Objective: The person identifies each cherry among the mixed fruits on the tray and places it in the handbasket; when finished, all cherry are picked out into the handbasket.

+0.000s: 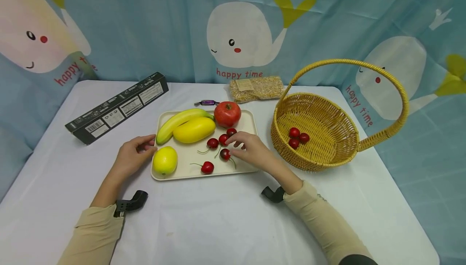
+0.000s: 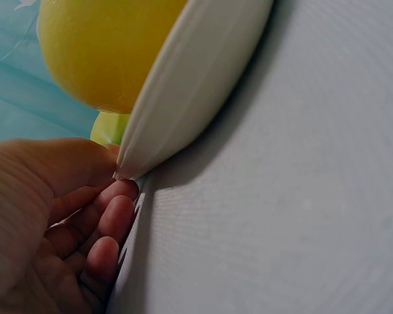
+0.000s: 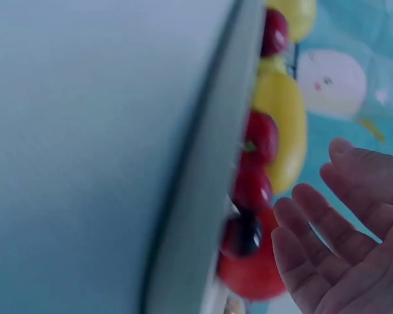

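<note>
My left hand (image 1: 132, 156) pinches the left rim of a cream tray (image 1: 187, 151), thumb above and fingers below in the left wrist view. Beside it on the tray sits a lemon (image 1: 165, 160). Over the tray's right half hovers my right hand (image 1: 253, 148), its fingers loosely bent and apart, with nothing in them in the right wrist view. Under its fingertips are several red cherries with stems, among them a darker cherry (image 1: 225, 154); another cherry (image 1: 207, 168) lies nearer the front edge. A banana (image 1: 176, 124), a yellow mango (image 1: 194, 130) and a round red fruit (image 1: 227, 114) fill the back.
Right of the tray stands a woven basket (image 1: 327, 111) with a tall handle and three cherries (image 1: 294, 132) inside. Behind the tray lie a purple-wrapped candy (image 1: 207, 102) and a bag of grains (image 1: 258, 89). A long dark box (image 1: 118, 107) lies at the back left.
</note>
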Tool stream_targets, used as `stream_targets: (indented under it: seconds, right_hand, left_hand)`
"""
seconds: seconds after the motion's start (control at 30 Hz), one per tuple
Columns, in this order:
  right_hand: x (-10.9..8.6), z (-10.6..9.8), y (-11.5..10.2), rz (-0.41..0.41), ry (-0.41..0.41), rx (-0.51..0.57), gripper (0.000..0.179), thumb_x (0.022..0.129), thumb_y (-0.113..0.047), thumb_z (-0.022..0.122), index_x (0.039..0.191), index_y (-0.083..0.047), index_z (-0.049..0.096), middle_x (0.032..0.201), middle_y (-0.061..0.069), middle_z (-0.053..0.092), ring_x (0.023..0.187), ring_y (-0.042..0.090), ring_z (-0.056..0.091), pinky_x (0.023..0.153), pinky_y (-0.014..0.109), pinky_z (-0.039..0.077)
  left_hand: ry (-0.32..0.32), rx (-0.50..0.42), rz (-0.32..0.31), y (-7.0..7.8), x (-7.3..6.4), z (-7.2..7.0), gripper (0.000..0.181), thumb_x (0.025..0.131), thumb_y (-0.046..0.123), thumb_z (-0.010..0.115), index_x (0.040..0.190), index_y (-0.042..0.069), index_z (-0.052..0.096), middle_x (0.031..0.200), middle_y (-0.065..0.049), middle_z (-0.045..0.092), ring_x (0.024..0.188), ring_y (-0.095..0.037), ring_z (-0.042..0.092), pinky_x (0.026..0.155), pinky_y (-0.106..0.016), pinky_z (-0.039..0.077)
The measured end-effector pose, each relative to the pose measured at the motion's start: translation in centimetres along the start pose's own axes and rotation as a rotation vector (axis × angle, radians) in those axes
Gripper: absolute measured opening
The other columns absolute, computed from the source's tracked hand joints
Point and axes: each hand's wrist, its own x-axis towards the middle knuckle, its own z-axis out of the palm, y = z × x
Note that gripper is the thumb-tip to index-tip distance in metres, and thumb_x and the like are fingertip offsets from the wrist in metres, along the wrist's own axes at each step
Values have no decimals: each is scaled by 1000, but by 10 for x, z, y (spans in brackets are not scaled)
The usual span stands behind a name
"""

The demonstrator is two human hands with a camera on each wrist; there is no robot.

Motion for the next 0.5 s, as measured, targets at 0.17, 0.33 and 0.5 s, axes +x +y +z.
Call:
stream_targets:
  seconds: [0.17,0.33,0.5]
  right_hand:
    - [4,12,-4,-10,-100,-53,27,79,-8,71,105,-5,65,103,4,63,87,17,59,78,31,49]
    - [5,17,-5,3,-155,-125,27,79,-9,72,106,-8,66,105,1,63,91,13,56,82,27,46]
    - [5,18,-5,-7,-186,-141,26,80,-9,71,105,-10,66,105,-1,62,93,11,54,85,27,44]
  left_hand:
    - [0,-1,-5,0,0,0,44,90,19,60,127,-2,53,101,-14,59,84,-20,46,67,-12,37]
    - [-4,0,-9,-1,0,0,43,89,19,60,127,-2,53,101,-14,59,83,-19,46,66,-12,37]
    - [-6,6,-11,0,0,-1,44,89,19,60,127,-2,53,100,-14,59,83,-20,46,66,-13,36]
